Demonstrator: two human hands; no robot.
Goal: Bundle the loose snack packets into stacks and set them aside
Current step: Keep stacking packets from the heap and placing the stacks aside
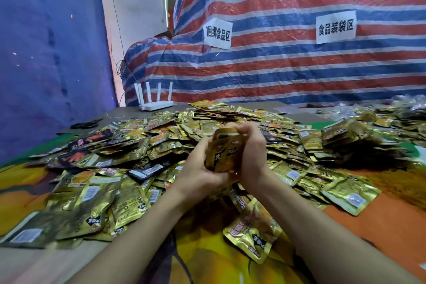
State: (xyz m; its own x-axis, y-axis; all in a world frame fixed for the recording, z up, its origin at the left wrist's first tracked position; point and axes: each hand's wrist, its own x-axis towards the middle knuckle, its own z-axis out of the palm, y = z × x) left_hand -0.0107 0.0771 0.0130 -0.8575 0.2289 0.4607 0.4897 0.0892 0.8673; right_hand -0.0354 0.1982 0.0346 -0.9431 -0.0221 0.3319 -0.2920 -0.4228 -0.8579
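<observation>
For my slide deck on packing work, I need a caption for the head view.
Left hand and right hand grip a stack of gold packets above the loose pile; white router behind.

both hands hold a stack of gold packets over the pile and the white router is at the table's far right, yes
Not quite. The head view shows the router at the table's far left. The left hand and right hand do hold the gold stack over the pile.
</observation>
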